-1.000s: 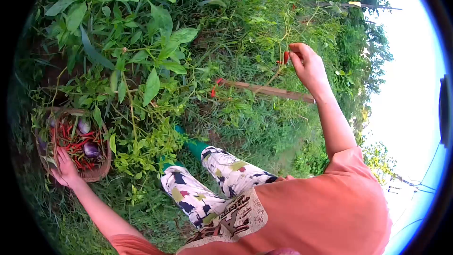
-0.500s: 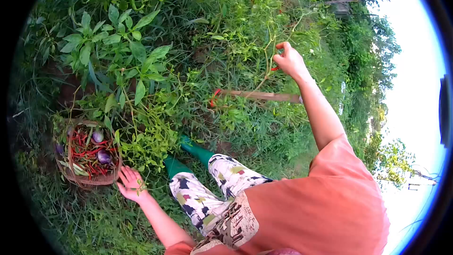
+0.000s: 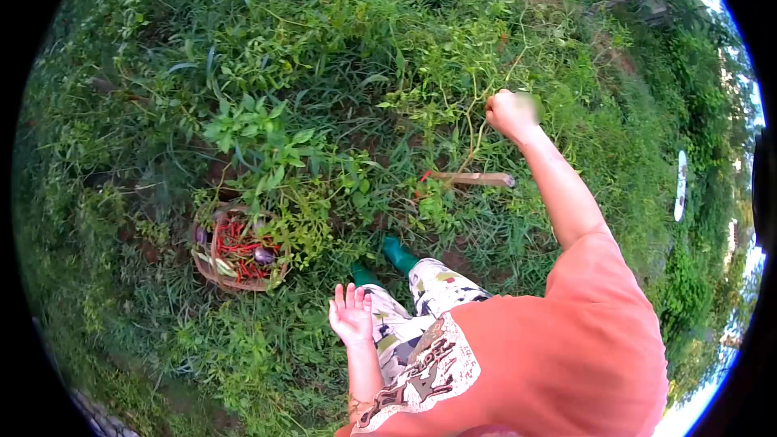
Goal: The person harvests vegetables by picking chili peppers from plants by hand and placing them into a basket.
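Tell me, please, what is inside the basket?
In the basket lie many red peppers, purple eggplants and something long and pale green. The bottom and anything beneath them are covered, so cannot be seen.

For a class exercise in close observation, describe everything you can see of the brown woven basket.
The brown woven basket looks rounded, made of wicker-like strips, with a curved handle. It sits on the ground among weeds, and leafy stems overlap its right side. Inside lie many slim red chillies, purple eggplants and pale green pods. The open left hand is apart from it. Its base is hidden.
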A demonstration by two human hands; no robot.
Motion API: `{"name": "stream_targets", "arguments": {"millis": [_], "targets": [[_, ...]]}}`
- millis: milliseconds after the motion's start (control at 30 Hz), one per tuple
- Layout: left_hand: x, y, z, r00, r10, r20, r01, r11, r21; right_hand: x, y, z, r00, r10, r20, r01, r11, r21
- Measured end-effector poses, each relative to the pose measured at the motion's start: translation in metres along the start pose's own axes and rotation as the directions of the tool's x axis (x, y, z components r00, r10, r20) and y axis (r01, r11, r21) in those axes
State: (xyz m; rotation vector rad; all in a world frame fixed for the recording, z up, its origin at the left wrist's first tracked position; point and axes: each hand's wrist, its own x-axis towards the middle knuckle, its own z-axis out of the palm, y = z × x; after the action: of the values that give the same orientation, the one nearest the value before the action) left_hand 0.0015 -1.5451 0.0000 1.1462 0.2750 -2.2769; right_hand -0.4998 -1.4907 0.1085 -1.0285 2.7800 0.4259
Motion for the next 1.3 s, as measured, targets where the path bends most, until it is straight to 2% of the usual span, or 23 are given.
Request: {"name": "stream_targets", "arguments": {"millis": [67,133,200,267,333,433,467,533,600,667,700,733,800,900,1000,1033,1067,1100,1133,1167,1200,1267,1300], "targets": [[-0.013,0.007,0.011,0.999,0.039,0.012,-0.04,0.999,0.024,0.006,-0.01,-0.031,0.983,-0.011,0.182,0.027,0.996,-0.088],[-0.024,0.012,0.019,0.998,0.057,0.01,-0.058,0.998,0.038,0.007,-0.005,-0.045,0.987,0.012,0.162,0.001,0.997,-0.077],[-0.033,0.012,0.024,0.997,0.076,0.007,-0.076,0.995,0.067,0.016,-0.003,-0.054,0.949,0.069,0.307,-0.031,0.992,-0.126],[-0.037,0.009,0.023,0.997,0.081,-0.001,-0.08,0.996,0.049,0.02,0.0,-0.057,0.919,-0.02,0.394,0.123,0.964,-0.238],[-0.043,0.005,0.02,0.997,0.078,0.002,-0.078,0.995,0.054,0.021,-0.01,-0.039,0.872,-0.091,0.48,0.318,0.853,-0.415],[-0.047,-0.005,0.016,0.999,0.044,-0.001,-0.044,0.996,0.078,0.032,-0.029,-0.021,0.774,-0.057,0.63,0.495,0.674,-0.548],[-0.049,-0.009,0.016,0.999,0.049,0.004,-0.049,0.996,0.075,0.035,-0.03,-0.016,0.779,-0.06,0.624,0.493,0.673,-0.551],[-0.053,-0.014,0.015,1.0,0.021,0.014,-0.022,0.997,0.067,0.044,-0.033,-0.003,0.803,0.062,0.593,0.43,0.63,-0.647],[-0.059,-0.019,0.02,1.0,0.021,0.011,-0.022,0.998,0.066,0.075,-0.02,0.045,0.734,0.198,0.65,0.39,0.66,-0.642],[-0.068,-0.019,0.024,0.999,0.038,0.024,-0.04,0.996,0.078,0.036,-0.029,-0.024,0.747,0.063,0.662,0.377,0.78,-0.499],[-0.071,-0.018,0.024,0.998,0.048,0.036,-0.05,0.996,0.074,0.042,-0.026,-0.016,0.701,0.09,0.707,0.398,0.774,-0.493],[-0.075,-0.017,0.023,0.998,0.055,0.032,-0.058,0.995,0.08,0.028,-0.025,-0.039,0.729,0.065,0.681,0.312,0.854,-0.417],[-0.084,-0.014,0.023,0.996,0.077,0.045,-0.08,0.993,0.086,0.052,0.001,0.006,0.707,0.175,0.685,0.103,0.933,-0.345],[-0.098,-0.011,0.022,0.994,0.107,0.014,-0.107,0.989,0.103,0.053,0.007,-0.001,0.688,0.262,0.676,-0.001,0.933,-0.361],[-0.107,-0.013,0.015,0.987,0.154,0.04,-0.158,0.979,0.129,0.023,0.004,-0.049,0.893,0.115,0.435,-0.033,0.981,-0.191],[-0.111,-0.014,0.016,0.986,0.164,0.043,-0.168,0.977,0.131,0.032,0.003,-0.049,0.911,0.123,0.395,-0.072,0.987,-0.142],[-0.116,-0.014,0.017,0.986,0.157,0.058,-0.164,0.975,0.151,0.043,0.006,-0.041,0.949,0.026,0.314,-0.014,0.999,-0.042],[-0.12,-0.014,0.02,0.984,0.151,0.09,-0.165,0.97,0.178,0.049,0.001,-0.047,0.958,0.011,0.285,-0.037,0.996,0.083],[-0.123,-0.016,0.022,0.982,0.143,0.121,-0.166,0.964,0.206,0.052,0.002,-0.039,0.986,-0.168,0.002,0.163,0.958,0.235],[-0.127,-0.018,0.028,0.982,0.123,0.143,-0.156,0.955,0.251,0.038,-0.016,-0.066,0.986,-0.161,0.045,0.126,0.893,0.432],[-0.132,-0.018,0.036,0.981,0.1,0.164,-0.146,0.944,0.295,0.033,-0.028,-0.069,0.978,-0.197,-0.073,0.206,0.828,0.522],[-0.148,-0.017,0.06,0.982,0.066,0.176,-0.141,0.881,0.452,0.034,-0.048,-0.061,0.919,-0.348,-0.187,0.373,0.609,0.7],[-0.15,-0.017,0.063,0.976,0.061,0.209,-0.161,0.848,0.504,0.027,-0.062,-0.062,0.91,-0.402,-0.099,0.307,0.495,0.813]]}}
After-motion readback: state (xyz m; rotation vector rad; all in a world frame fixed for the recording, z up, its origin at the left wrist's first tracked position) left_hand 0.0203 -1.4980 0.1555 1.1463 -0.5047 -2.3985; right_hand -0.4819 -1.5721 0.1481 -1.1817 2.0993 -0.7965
